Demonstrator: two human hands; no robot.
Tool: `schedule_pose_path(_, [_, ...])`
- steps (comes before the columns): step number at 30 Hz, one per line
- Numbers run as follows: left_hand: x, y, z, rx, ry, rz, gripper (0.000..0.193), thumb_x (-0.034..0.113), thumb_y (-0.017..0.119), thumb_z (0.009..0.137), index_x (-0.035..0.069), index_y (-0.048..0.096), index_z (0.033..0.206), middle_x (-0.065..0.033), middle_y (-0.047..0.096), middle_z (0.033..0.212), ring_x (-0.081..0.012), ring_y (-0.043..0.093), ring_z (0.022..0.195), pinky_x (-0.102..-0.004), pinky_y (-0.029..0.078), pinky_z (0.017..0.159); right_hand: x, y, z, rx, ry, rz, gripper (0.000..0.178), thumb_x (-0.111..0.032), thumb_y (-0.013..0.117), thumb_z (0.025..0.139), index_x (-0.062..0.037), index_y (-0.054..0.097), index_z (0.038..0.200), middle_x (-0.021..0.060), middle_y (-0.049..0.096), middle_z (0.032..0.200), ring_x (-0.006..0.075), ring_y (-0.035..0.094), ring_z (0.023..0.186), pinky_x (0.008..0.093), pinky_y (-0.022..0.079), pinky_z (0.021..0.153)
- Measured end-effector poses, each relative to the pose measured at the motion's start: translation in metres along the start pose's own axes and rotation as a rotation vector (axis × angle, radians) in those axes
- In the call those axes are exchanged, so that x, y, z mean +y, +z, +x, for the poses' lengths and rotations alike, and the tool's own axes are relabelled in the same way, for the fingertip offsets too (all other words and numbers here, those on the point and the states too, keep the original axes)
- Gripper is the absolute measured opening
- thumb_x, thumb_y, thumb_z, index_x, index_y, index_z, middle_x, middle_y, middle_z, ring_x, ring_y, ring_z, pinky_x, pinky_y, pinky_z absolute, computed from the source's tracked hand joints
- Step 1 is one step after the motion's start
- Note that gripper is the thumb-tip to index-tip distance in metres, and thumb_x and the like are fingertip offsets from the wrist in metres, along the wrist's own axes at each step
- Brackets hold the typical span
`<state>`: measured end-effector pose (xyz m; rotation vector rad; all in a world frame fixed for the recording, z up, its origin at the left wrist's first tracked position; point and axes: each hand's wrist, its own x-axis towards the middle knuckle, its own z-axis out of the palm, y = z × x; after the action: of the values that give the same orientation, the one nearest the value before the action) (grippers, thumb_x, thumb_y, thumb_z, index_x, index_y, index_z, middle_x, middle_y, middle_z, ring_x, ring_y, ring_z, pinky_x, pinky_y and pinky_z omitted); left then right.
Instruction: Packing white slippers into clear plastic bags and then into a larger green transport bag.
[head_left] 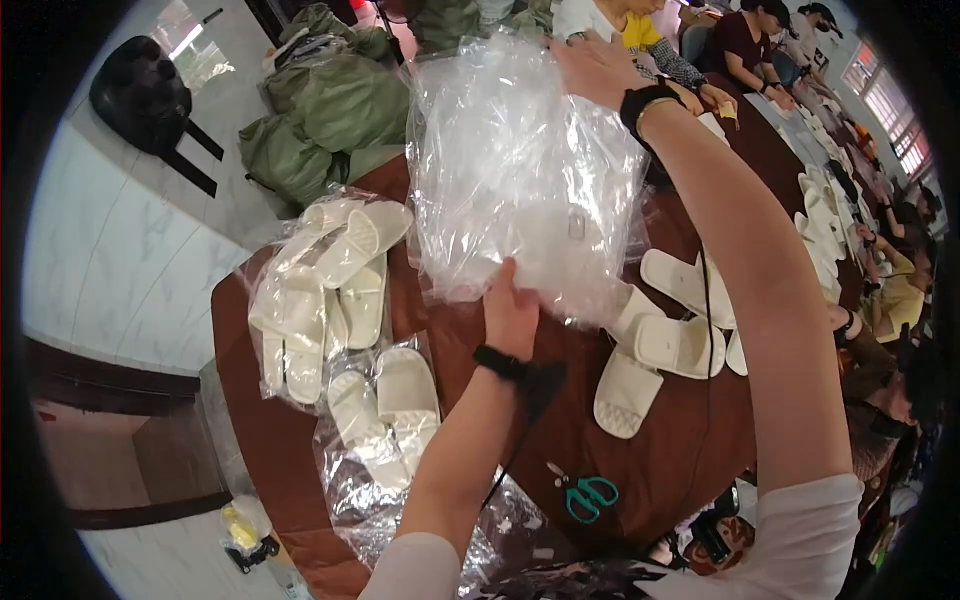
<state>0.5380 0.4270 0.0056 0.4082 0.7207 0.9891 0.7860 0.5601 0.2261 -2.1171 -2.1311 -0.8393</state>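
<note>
A wide stack of clear plastic bags (500, 170) stretches across the far middle of the brown-covered table. My left hand (513, 315) is closed at the near edge of the bags, its thumb on top and its other fingers partly hidden. Over their far right corner lies my right hand (600, 72), fingers spread against the film. White slippers in clear bags (300, 310) are piled to the left, with another bagged pair (408, 395) nearer me. Loose white slippers (628, 392) lie to the right of the bags, some overlapping.
Teal-handled scissors (590, 498) rest near the table's front edge. Crumpled clear film (370, 515) lies at the near left. Green sacks (335, 110) stand behind the table, and a black chair (145, 95) is at far left. Other people (745, 50) sit along the table at right.
</note>
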Motion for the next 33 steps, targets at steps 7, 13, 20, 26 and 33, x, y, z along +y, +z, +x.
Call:
schedule_pose_path(7, [-0.05, 0.008, 0.074, 0.012, 0.438, 1.032, 0.03, -0.003, 0.061, 0.083, -0.006, 0.05, 0.111, -0.0112, 0.064, 0.098, -0.0184, 0.061, 0.089, -0.0314, 0.052, 0.073, -0.086, 0.081, -0.046, 0.206, 0.105, 0.341, 0.057, -0.032, 0.062, 0.083, -0.017, 0.043, 0.134, 0.0177, 0.037, 0.14, 0.0389, 0.039, 0.126, 0.0691, 0.037, 0.088])
schedule_pose_path(13, [-0.061, 0.02, 0.05, -0.011, 0.481, 0.719, 0.029, 0.007, 0.053, 0.092, -0.001, 0.05, 0.119, -0.0161, 0.065, 0.092, -0.0262, 0.06, 0.084, -0.0402, 0.049, 0.078, -0.108, 0.25, -0.138, -0.396, -0.202, 0.174, 0.063, -0.043, 0.046, 0.092, -0.0284, 0.022, 0.149, 0.013, 0.025, 0.153, 0.0443, 0.02, 0.139, 0.0712, 0.023, 0.102])
schedule_pose_path(20, [0.013, -0.024, -0.152, -0.294, -0.163, 0.144, 0.032, 0.021, 0.05, 0.098, 0.002, 0.054, 0.124, -0.0071, 0.06, 0.119, -0.0179, 0.056, 0.11, -0.0328, 0.045, 0.094, -0.082, 0.243, -0.107, -0.41, -0.236, 0.487, 0.051, -0.041, 0.054, 0.09, -0.0164, 0.049, 0.135, 0.025, 0.043, 0.137, 0.0401, 0.038, 0.13, 0.0445, 0.033, 0.106])
schedule_pose_path(26, [0.13, -0.166, -0.311, 0.439, 0.085, 0.901, 0.02, 0.011, 0.056, 0.093, 0.001, 0.061, 0.109, -0.0044, 0.067, 0.1, -0.0097, 0.058, 0.081, -0.0232, 0.045, 0.072, -0.155, 0.078, -0.133, 0.128, -0.093, 0.646, 0.029, -0.023, 0.057, 0.09, -0.0138, 0.062, 0.117, 0.0153, 0.053, 0.13, 0.0345, 0.052, 0.114, 0.0391, 0.041, 0.098])
schedule_pose_path(33, [0.103, -0.335, -0.408, 1.025, 0.274, 1.369, 0.069, 0.02, 0.072, 0.081, 0.002, 0.036, 0.138, -0.0221, 0.045, 0.132, -0.0365, 0.044, 0.12, -0.0437, 0.036, 0.103, -0.294, -0.054, -0.301, -0.689, -0.157, 1.189, 0.027, -0.029, 0.055, 0.09, -0.0041, 0.06, 0.099, 0.0173, 0.065, 0.087, 0.0348, 0.064, 0.082, 0.0412, 0.05, 0.072])
